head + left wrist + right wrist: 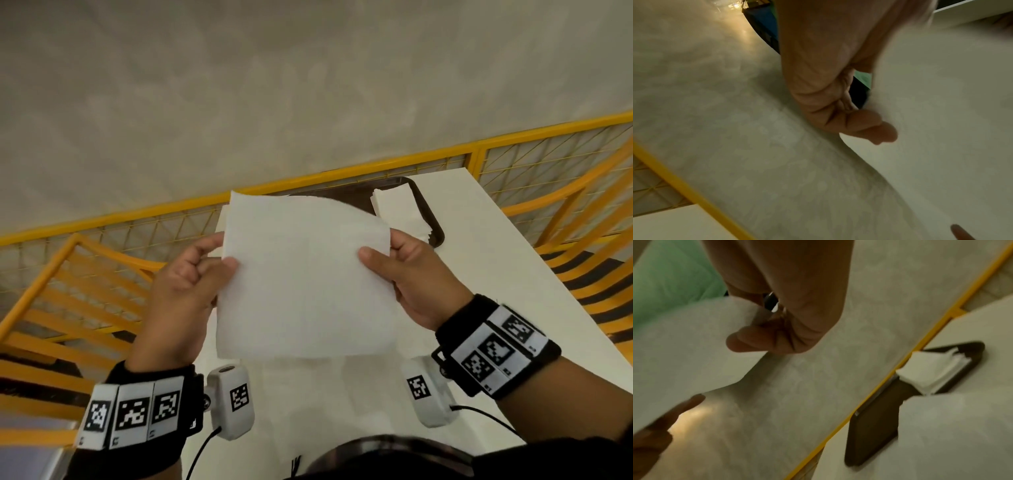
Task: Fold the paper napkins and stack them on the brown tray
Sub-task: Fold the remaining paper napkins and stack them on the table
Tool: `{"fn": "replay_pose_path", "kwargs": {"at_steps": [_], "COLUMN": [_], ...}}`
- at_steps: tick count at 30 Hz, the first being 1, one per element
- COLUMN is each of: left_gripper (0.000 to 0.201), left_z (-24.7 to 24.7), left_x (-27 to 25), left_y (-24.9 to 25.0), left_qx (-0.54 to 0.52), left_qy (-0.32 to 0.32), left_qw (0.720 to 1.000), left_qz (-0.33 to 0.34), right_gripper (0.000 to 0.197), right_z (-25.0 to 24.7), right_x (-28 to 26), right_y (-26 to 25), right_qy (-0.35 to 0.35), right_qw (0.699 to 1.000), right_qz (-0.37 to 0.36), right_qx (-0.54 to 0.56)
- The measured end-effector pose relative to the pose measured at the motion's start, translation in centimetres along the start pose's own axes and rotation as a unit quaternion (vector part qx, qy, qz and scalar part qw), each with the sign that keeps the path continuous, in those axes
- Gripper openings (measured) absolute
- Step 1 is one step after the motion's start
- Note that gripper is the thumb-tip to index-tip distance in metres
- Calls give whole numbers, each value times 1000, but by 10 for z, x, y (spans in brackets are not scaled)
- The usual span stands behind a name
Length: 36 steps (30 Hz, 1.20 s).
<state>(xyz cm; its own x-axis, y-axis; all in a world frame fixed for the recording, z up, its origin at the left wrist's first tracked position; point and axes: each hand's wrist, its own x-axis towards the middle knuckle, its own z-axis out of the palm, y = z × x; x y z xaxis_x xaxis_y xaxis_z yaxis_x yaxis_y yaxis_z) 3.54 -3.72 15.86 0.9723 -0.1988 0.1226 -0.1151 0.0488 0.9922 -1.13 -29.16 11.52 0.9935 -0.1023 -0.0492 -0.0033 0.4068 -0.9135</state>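
Both hands hold one white paper napkin (pixel 305 277) up in the air above the white table (pixel 534 274), spread nearly flat between them. The left hand (pixel 185 291) pinches its left edge, thumb on the near face and curled fingers (pixel 863 125) behind; the right hand (pixel 414 277) pinches the right edge the same way, thumb in front, fingers (pixel 748 340) tucked behind the sheet. Holding opposite edges keeps the thin sheet taut enough to line up a fold, and the top right corner already curls forward, so this looks like the start of a fold rather than the end of one.

The brown tray (pixel 435 236) lies at the far edge of the table, against the yellow railing (pixel 342 173). A stack of folded napkins (pixel 397 209) sits toward the tray's right end, which leaves the raised sheet a clear place to go once creased. White sheets, probably unfolded napkins (pixel 953 431), lie on the table beside the tray's left part, though the blur in the wrist view makes that hard to confirm. Yellow chairs (pixel 68 291) stand on either side of the table.
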Motion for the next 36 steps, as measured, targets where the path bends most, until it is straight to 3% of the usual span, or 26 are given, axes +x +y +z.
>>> {"fn": "replay_pose_path", "kwargs": {"at_steps": [5, 12, 16, 20, 22, 25, 27, 29, 31, 32, 34, 36], "left_gripper": [61, 53, 56, 58, 64, 64, 60, 59, 58, 57, 48, 44], "left_z": [4, 41, 70, 82, 81, 76, 73, 67, 56, 51, 44, 39], "left_x": [-6, -15, -21, -25, -26, -27, -28, -26, -25, -25, -27, -30], "left_y": [-17, -27, -35, -42, -46, -54, -58, -67, -85, -91, -103, -109], "left_qx": [72, 98, 113, 103, 74, 35, 24, 32, 54, 51, -21, -95], "left_qy": [-38, -110, -168, -184, -198, -234, -214, -116, -10, 5, -50, -102], "left_qw": [997, 989, 979, 977, 977, 971, 976, 993, 997, 994, 975, 945], "left_qz": [-15, 7, 20, 10, 0, -26, -22, -5, -46, -97, -218, -295], "right_gripper": [39, 18, 20, 13, 21, 24, 24, 25, 26, 26, 27, 27], "right_z": [-9, -2, 17, 22, 22, 19, 16, 13, 10, 8, 8, 8], "right_x": [-10, -19, -23, -24, -25, -23, -19, -16, -14, -13, -11, -9], "right_y": [-9, -2, 6, 4, 1, 5, 11, 15, 16, 18, 20, 25], "right_qy": [-22, -25, -46, -48, -60, -66, -53, -36, -30, -31, -35, -40], "right_qw": [993, 959, 960, 976, 986, 982, 982, 985, 986, 986, 986, 983], "right_qz": [-28, -49, -48, -27, -8, -11, 6, 32, 57, 68, 86, 102], "right_qx": [-113, -279, -273, -211, -153, -176, -181, -165, -154, -147, -138, -146]}}
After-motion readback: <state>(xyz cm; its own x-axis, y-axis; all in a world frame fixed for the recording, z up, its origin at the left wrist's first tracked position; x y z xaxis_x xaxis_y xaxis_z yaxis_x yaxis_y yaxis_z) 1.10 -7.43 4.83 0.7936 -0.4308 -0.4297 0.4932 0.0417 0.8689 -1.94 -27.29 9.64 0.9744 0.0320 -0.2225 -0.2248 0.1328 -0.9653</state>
